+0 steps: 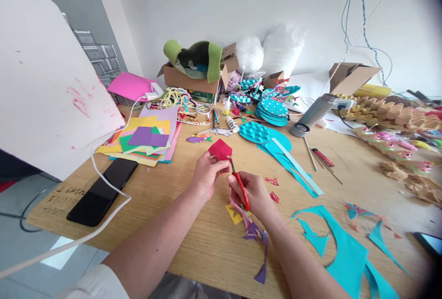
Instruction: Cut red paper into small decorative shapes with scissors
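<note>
A wooden table bears a cut turquoise sheet at near right. Left of it are the left hand and right hand, the latter gripping red-handled scissors at the near right edge of the red paper the former pinches.

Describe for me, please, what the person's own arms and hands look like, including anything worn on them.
The left hand and right hand are bare, with no gloves, rings or watch to be seen. A white sleeve shows on the left arm, its forearm uncovered and marked by one small spot. The right forearm is also uncovered; no sleeve shows there.
</note>
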Action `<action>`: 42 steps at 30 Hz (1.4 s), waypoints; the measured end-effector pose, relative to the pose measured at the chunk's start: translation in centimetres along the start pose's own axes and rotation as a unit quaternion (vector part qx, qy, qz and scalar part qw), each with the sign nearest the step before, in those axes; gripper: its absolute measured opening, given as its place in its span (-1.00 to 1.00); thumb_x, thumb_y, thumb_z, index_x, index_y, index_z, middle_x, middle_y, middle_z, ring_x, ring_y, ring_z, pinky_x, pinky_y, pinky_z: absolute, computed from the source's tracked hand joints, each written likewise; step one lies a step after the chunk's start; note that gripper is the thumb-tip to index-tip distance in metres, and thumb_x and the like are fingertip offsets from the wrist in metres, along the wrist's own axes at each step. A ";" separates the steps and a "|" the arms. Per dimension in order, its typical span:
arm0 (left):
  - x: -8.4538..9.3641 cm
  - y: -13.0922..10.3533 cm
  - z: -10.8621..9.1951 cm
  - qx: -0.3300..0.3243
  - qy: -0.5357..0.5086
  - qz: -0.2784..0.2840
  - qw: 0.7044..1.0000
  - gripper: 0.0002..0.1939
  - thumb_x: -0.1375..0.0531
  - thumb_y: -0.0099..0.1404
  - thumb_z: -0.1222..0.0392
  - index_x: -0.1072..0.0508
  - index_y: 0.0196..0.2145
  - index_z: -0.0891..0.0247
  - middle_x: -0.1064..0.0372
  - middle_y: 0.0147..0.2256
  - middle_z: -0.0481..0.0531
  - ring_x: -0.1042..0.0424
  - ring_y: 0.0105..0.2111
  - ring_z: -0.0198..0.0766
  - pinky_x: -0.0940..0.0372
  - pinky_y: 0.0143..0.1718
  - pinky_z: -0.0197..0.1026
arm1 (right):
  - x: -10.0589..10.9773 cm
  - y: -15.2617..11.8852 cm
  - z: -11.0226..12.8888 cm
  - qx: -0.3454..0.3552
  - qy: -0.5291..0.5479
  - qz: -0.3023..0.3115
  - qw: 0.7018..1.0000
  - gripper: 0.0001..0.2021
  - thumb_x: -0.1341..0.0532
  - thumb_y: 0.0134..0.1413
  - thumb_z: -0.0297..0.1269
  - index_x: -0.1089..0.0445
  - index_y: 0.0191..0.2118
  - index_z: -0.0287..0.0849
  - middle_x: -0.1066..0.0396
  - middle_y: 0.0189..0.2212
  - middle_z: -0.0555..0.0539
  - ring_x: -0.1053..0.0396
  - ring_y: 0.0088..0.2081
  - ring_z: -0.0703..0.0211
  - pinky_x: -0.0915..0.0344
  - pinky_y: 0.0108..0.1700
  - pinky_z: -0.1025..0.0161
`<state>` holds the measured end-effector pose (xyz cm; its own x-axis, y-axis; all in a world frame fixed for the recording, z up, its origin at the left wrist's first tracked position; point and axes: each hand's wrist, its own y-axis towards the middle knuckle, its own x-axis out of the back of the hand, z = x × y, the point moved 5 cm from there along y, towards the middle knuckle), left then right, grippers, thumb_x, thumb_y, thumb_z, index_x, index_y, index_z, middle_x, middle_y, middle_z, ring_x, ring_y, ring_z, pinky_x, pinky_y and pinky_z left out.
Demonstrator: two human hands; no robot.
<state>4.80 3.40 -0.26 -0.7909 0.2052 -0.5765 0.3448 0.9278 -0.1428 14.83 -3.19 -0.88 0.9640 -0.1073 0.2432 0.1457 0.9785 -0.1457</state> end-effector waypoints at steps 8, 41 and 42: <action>0.1 0.4 0.2 -0.019 0.017 0.006 1.000 -0.66 -0.32 -0.14 0.33 -0.38 -0.34 0.32 -0.40 -0.50 -0.08 -0.33 -0.53 -0.41 -0.23 -0.46 -0.32 | 0.1 0.1 -0.1 0.016 -0.007 0.016 1.000 -0.51 -0.24 -0.04 0.19 -0.22 -0.58 -0.16 -0.31 -0.75 0.01 -0.21 -0.74 0.30 -0.07 -0.68 0.37; 0.4 0.3 -0.2 -0.007 0.027 -0.010 1.000 -0.62 -0.34 -0.15 0.34 -0.34 -0.33 0.31 -0.43 -0.47 -0.04 -0.36 -0.53 -0.39 -0.25 -0.43 -0.29 | 0.1 0.0 0.2 0.003 -0.010 0.012 1.000 -0.50 -0.25 -0.10 0.22 -0.19 -0.60 -0.14 -0.29 -0.76 0.02 -0.21 -0.74 0.30 -0.08 -0.69 0.37; 0.4 0.3 -0.3 -0.006 0.025 -0.012 1.000 -0.61 -0.35 -0.15 0.33 -0.33 -0.33 0.30 -0.44 -0.48 -0.04 -0.36 -0.53 -0.39 -0.25 -0.43 -0.28 | 0.1 -0.1 0.2 0.003 -0.011 0.011 1.000 -0.49 -0.24 -0.10 0.23 -0.19 -0.61 -0.14 -0.29 -0.76 0.02 -0.21 -0.74 0.29 -0.08 -0.69 0.37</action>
<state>4.46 3.80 -0.29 -0.8230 0.1971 -0.5328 0.3189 0.9365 -0.1462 14.90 -3.22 -0.61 0.9617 -0.0819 0.2616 0.1232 0.9816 -0.1456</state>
